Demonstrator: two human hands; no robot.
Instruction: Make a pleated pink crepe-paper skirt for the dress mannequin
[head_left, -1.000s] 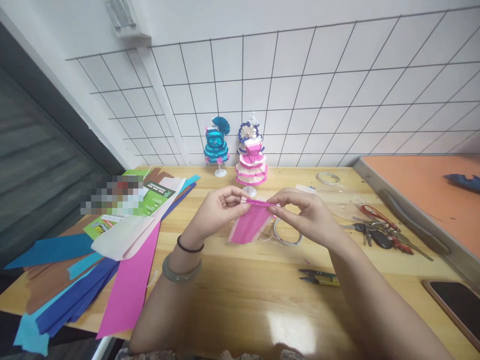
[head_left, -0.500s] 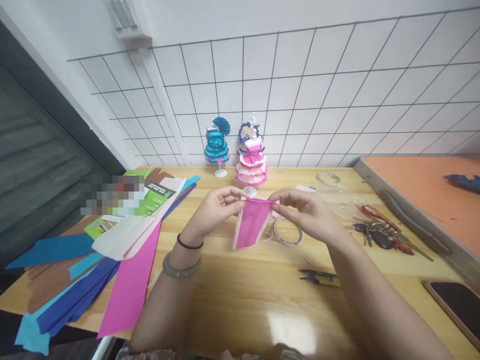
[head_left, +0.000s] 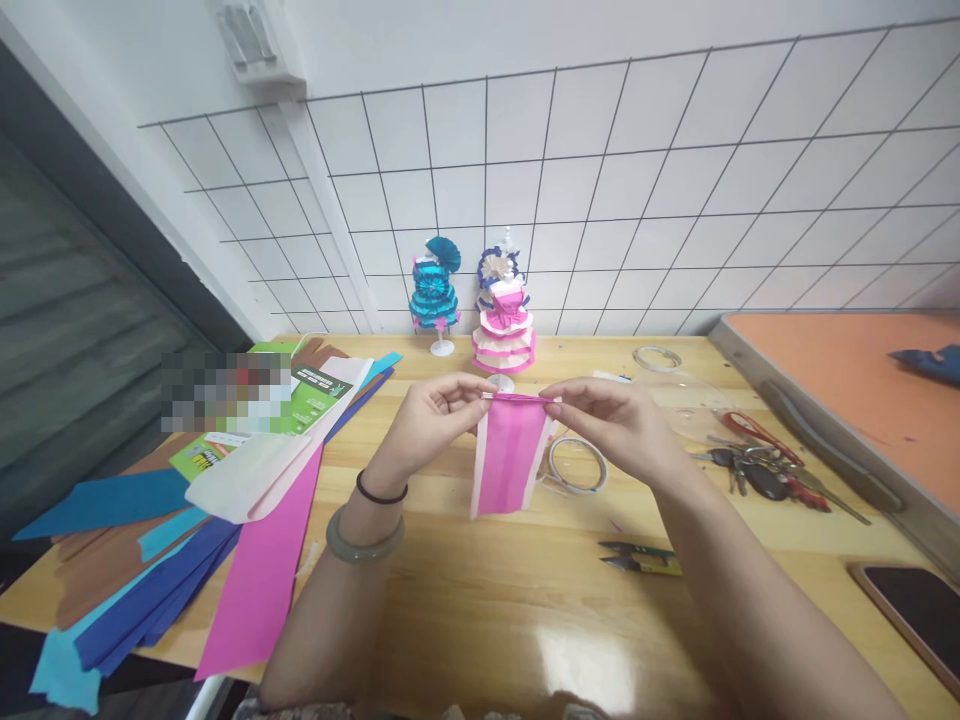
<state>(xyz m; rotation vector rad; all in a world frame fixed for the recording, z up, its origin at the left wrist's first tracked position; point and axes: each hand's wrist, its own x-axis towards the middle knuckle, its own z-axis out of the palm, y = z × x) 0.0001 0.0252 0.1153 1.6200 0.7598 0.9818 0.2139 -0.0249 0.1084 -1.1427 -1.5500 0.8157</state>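
Note:
Between my two hands hangs a strip of pink crepe paper (head_left: 510, 460) with white edges. Its top edge is gathered into narrow folds. My left hand (head_left: 442, 415) pinches the left end of the folded edge between thumb and fingers. At the right end, my right hand (head_left: 611, 420) pinches the same edge. Just behind the strip stands a small dress form in a tiered pink and white paper dress (head_left: 504, 335). A roll of clear tape (head_left: 577, 466) lies on the table near my right hand, partly behind the strip.
Thread snips (head_left: 641, 558) lie below my right wrist. Keys (head_left: 757, 470) and a phone (head_left: 911, 615) are at the right. Coloured crepe paper sheets (head_left: 251, 590) and green packaging (head_left: 307, 395) cover the left side. A teal paper dress (head_left: 433, 290) stands at the back.
The pink strip's hanging end has swung slightly right and now hangs straighter and lower, facing me more. Both hands keep their pinch in nearly the same place.

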